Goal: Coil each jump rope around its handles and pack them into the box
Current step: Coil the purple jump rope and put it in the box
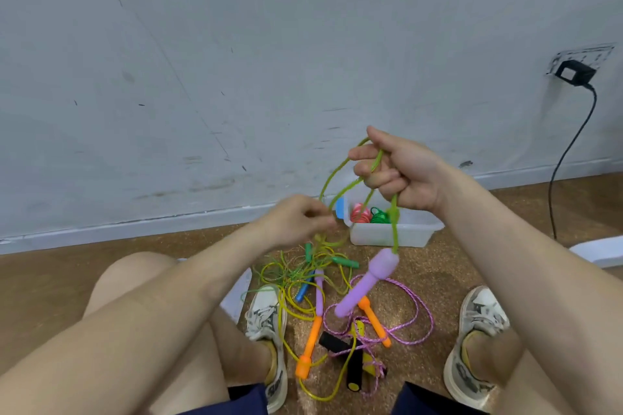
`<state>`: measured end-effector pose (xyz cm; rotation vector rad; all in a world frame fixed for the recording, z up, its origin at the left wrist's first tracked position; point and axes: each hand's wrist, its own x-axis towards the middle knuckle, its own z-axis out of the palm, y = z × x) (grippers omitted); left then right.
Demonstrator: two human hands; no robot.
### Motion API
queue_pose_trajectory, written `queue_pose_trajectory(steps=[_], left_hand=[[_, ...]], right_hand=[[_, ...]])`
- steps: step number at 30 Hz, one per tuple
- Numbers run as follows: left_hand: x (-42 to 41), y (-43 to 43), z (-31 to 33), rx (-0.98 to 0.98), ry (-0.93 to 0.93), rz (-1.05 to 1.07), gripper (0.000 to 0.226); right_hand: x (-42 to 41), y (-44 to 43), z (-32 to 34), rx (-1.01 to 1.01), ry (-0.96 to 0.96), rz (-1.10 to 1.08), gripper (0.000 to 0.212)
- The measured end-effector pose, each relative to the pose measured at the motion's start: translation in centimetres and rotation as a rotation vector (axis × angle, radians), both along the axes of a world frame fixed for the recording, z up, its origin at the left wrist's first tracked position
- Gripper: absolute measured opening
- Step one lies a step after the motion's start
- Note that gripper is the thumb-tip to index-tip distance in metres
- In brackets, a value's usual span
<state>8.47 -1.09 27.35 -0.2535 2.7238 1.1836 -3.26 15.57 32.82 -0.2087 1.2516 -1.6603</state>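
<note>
Rope in yellow-green point(340, 175) hangs in several loose loops from the right hand point(401, 172), which is raised and curled into a fist around the gathered strands. One lilac handle point(367, 283) dangles free below that fist on a short length of cord. The left hand point(296, 219), lower and to the left, pinches the same rope between thumb and fingertips where it drops toward the floor; its exact finger positions are blurred. The biggest risk, as I judge it, lies just beneath that pinch. The trailing end runs down into a heap of other ropes, where a second slim lilac handle point(319, 293) lies among yellow cord point(303, 283), green and blue handles, so pulling more length up could drag the heap along or tighten a knot. The dangling handle could also swing and snag the pink braided rope point(418, 307) under it. And the loops are only held by grip, so easing the fist would spill them. Nearer the person lie orange handles point(312, 340) and black foam handles point(354, 371), between two worn sneakers. Farther off, against the wall, stands the translucent box point(387, 236), just behind the hands, already holding a pink coil point(359, 214) and a green coil point(379, 216).
</note>
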Motion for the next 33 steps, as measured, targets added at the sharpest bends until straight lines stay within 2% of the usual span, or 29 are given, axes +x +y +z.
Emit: queue_pose_trajectory(steps=[2,4,6,8,11,13,16,18,22,24,25,27,29,31,33], left_hand=[[0.1,-0.4,2.6,0.159,0.107,0.12,0.021],[0.3,0.4,6.2,0.49,0.25,0.232,0.025],[0.0,1.6,9.8,0.812,0.385,0.277,0.027],[-0.7,2.2,12.6,1.057,0.492,0.31,0.028],[-2.1,1.6,15.8,1.357,0.652,0.39,0.029],[-2.7,0.5,16.5,1.419,0.758,0.47,0.029],[-2.7,-1.4,15.1,1.44,0.778,0.604,0.028],[-2.4,-2.7,14.0,1.467,0.81,0.676,0.028],[-1.6,-6.6,14.5,1.531,1.003,0.779,0.029],[-1.3,-8.2,13.9,1.444,0.944,0.836,0.027],[-1.3,-8.5,12.9,1.309,0.838,0.884,0.024],[-0.7,-7.5,10.3,0.892,0.546,0.884,0.011],[0.6,-4.8,7.2,0.535,0.206,0.627,0.009],[2.1,-1.1,4.4,0.371,-0.04,0.235,0.018],[2.5,1.6,1.8,0.16,-0.081,-0.122,0.026]], right_hand=[[-0.6,0.5,-0.3,0.058,0.09,0.029,0.061],[-0.2,0.6,-0.8,0.087,0.154,0.12,0.076],[1.1,0.0,-1.7,0.036,0.163,0.251,0.081],[2.7,-0.9,-2.9,0.028,0.257,0.386,0.068],[4.2,-1.7,-4.6,0.244,0.621,0.573,0.036],[4.3,-1.8,-4.5,0.36,0.766,0.584,0.03],[3.7,-1.0,-3.0,0.404,0.692,0.474,0.038],[3.3,-0.2,-2.5,0.441,0.745,0.495,0.034],[3.4,-0.1,-2.7,0.54,0.863,0.51,0.026],[3.4,-0.2,-2.4,0.467,0.83,0.394,0.029],[3.3,-0.2,-2.2,0.39,0.773,0.309,0.03],[2.9,-0.4,-1.6,0.221,0.594,0.138,0.033],[2.7,-0.8,-0.7,0.077,0.407,-0.005,0.034],[2.8,-1.0,0.4,-0.033,0.259,-0.1,0.032],[2.8,-1.0,1.1,-0.098,0.155,-0.15,0.031]])
